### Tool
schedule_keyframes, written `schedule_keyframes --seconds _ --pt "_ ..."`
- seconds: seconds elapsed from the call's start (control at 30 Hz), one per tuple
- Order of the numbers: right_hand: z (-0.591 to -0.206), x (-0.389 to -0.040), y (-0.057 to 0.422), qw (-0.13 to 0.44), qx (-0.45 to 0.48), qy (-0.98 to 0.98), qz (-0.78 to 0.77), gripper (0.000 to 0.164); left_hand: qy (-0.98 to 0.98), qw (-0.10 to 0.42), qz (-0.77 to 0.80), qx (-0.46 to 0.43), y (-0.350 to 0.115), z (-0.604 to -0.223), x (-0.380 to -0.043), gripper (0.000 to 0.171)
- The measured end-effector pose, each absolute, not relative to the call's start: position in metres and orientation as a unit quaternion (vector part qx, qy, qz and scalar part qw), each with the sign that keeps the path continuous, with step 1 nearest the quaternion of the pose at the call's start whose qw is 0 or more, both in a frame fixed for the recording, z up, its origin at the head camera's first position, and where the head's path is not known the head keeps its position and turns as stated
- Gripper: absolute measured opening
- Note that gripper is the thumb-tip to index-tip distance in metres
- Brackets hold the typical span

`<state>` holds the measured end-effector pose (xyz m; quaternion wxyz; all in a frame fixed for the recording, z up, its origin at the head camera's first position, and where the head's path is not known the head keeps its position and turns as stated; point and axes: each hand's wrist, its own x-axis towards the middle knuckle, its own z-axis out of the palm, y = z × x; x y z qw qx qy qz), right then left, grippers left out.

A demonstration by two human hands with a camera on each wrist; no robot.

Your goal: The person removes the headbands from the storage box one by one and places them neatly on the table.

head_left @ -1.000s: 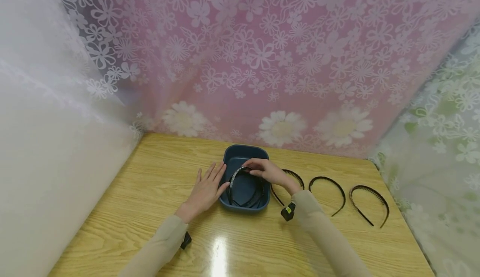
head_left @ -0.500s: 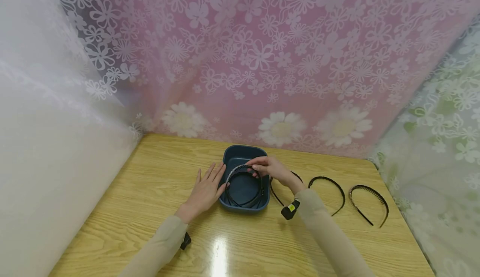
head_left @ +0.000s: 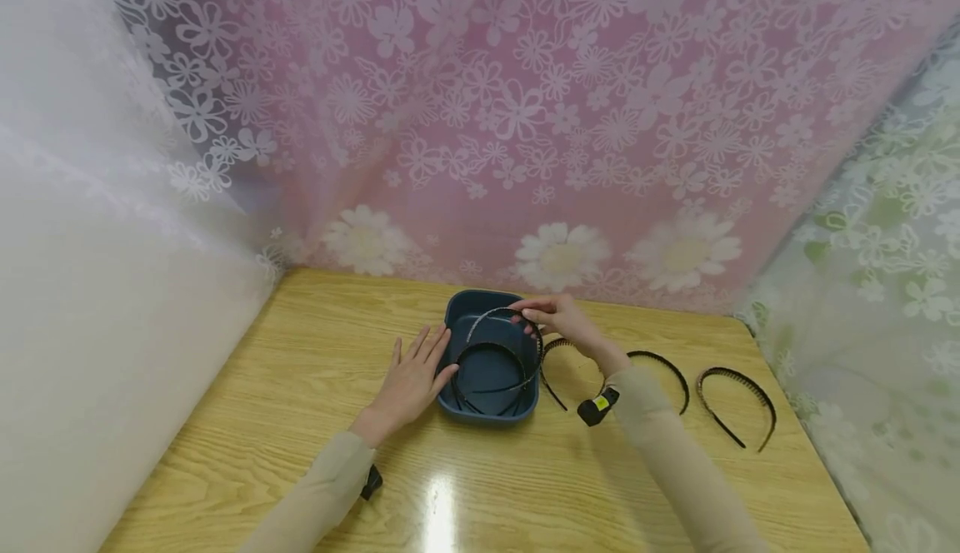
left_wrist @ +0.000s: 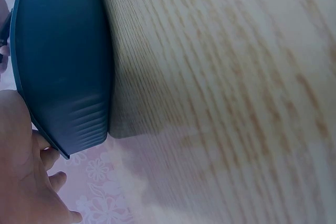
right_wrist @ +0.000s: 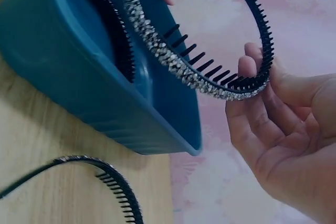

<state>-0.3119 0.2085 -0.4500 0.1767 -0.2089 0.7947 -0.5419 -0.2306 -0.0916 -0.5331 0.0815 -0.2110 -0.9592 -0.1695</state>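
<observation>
glittery headband (right_wrist: 170,62) is over the blue bin (head_left: 487,420), pinched in the fingers of the right hand (head_left: 566,321); the left hand (head_left: 407,380) rests straight, spread fingers against the bin's rim. another headband (right_wrist: 125,38) sits inside, three more headbands (head_left: 773,411) on the bench (head_left: 330,320).

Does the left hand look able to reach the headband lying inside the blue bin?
Probably yes: the left hand touches the open bin at its rim, close to that headband, though the raised headband may crowd the way.
</observation>
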Motion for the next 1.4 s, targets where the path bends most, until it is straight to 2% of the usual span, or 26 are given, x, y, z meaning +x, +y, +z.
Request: schedule_keyframes --seconds 0.53,0.83,1.4 --pt "-0.430 -0.299 0.236 0.185 -0.176 0.824 -0.506 0.036 -0.961 0.073 -0.173 -0.205 -0.092 -0.532 -0.231 0.066" --pt "-0.432 -0.292 0.259 0.196 -0.158 0.838 -0.484 0.036 -0.959 0.064 -0.183 -0.208 -0.092 -0.528 -0.230 0.066" --pt "-0.449 -0.273 0.299 0.240 -0.183 0.843 -0.446 0.029 -0.957 0.067 -0.191 -0.209 -0.090 -0.531 -0.229 0.065"
